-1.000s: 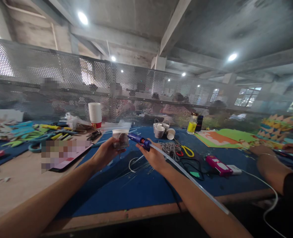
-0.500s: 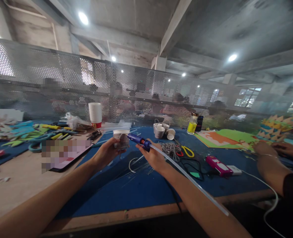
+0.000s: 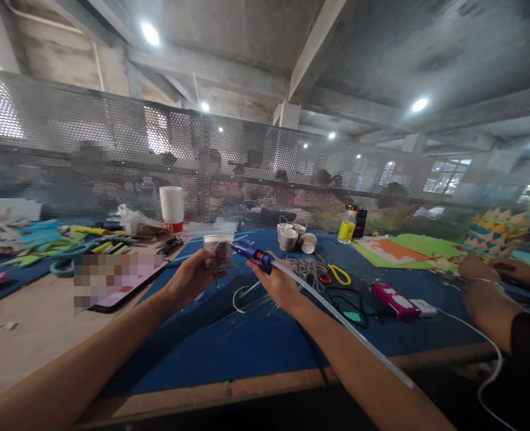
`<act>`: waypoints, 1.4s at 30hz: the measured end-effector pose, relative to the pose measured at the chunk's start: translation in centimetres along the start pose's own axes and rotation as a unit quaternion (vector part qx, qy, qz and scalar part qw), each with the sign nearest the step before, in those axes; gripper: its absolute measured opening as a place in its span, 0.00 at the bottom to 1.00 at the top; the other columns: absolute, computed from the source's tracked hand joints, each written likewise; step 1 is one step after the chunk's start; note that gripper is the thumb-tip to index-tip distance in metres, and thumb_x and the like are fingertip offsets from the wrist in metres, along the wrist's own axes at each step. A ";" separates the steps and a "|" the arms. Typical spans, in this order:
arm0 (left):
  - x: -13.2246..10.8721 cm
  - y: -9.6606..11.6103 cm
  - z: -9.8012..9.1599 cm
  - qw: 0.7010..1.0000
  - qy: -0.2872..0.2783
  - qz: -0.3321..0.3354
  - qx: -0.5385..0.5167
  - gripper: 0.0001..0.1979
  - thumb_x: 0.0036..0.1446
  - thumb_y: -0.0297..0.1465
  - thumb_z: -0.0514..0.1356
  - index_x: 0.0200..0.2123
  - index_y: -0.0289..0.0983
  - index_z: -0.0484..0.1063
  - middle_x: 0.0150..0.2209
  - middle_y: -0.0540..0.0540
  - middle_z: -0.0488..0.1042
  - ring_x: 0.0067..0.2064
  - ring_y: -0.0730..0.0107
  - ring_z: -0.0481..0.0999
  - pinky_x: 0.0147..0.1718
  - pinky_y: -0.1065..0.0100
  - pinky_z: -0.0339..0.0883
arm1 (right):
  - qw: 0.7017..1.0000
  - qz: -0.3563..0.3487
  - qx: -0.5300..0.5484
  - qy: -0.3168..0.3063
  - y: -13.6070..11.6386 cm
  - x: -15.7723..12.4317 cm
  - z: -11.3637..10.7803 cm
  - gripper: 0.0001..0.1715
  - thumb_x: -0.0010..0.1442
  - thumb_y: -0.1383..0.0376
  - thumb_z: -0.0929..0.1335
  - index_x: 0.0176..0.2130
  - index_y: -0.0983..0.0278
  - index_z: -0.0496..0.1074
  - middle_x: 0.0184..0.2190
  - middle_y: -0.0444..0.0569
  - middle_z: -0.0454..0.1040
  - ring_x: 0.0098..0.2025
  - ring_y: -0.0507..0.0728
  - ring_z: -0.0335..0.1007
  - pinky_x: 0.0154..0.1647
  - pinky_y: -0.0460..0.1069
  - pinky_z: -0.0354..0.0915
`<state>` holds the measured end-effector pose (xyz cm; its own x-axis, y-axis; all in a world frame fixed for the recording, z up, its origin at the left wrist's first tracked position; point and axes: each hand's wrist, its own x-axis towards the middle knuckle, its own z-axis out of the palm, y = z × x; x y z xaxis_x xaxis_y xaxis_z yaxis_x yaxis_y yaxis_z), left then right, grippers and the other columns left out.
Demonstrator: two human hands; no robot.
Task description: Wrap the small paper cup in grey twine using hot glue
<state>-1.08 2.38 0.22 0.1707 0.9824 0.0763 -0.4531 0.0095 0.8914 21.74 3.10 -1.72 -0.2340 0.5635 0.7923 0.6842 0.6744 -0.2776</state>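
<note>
My left hand [image 3: 193, 272] is closed around a paper cup [image 3: 220, 254] with a white rim and a grey-brown wrapped side. In my right hand [image 3: 280, 284] is a blue hot glue gun [image 3: 251, 252], its tip at the right side of the cup near the rim. A long clear glue stick [image 3: 350, 329] runs back from the gun over my right forearm. Whether the tip touches the cup I cannot tell. Behind the gun stand several small wrapped cups [image 3: 288, 238], one lying on its side. A bundle of grey cord [image 3: 312, 272] lies to the right.
Yellow-handled scissors [image 3: 339, 274], a magenta box [image 3: 395, 300] and a yellow-labelled bottle [image 3: 347, 224] are at right, with another person's arm [image 3: 489, 299] beyond. At left lie a phone [image 3: 128, 284], blue scissors [image 3: 67, 261] and stacked white cups [image 3: 171, 206]. A perforated screen [image 3: 247, 143] stands behind.
Almost nothing differs. Both hands, the cup and the glue gun keep nearly the same place, and the view has shifted very slightly.
</note>
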 end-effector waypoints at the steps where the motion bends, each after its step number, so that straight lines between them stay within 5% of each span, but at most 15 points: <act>1: 0.0 0.0 0.0 1.000 -0.002 0.002 -0.001 0.14 0.54 0.32 0.61 0.43 0.36 0.79 0.41 0.41 0.82 0.42 0.57 0.79 0.43 0.60 0.71 | 1.000 -0.001 -0.004 0.002 0.1 0.0 0.1 0.20 0.68 0.50 0.66 0.37 0.62 0.73 0.28 0.50 0.79 0.29 0.57 0.76 0.28 0.46 0.59; 42: -0.2 0.4 0.1 1.000 -0.027 0.002 -0.012 0.18 0.55 0.31 0.59 0.48 0.35 0.77 0.41 0.41 0.82 0.42 0.57 0.80 0.41 0.61 0.71 | 1.000 0.025 0.011 0.012 0.5 0.1 0.5 0.22 0.66 0.46 0.67 0.36 0.62 0.74 0.28 0.51 0.78 0.29 0.59 0.75 0.31 0.48 0.61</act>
<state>-1.21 2.20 0.58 0.2163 0.9707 0.1049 -0.4742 0.0105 0.8804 21.69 3.68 -2.07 -0.1831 0.5856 0.7897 0.6792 0.6561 -0.3290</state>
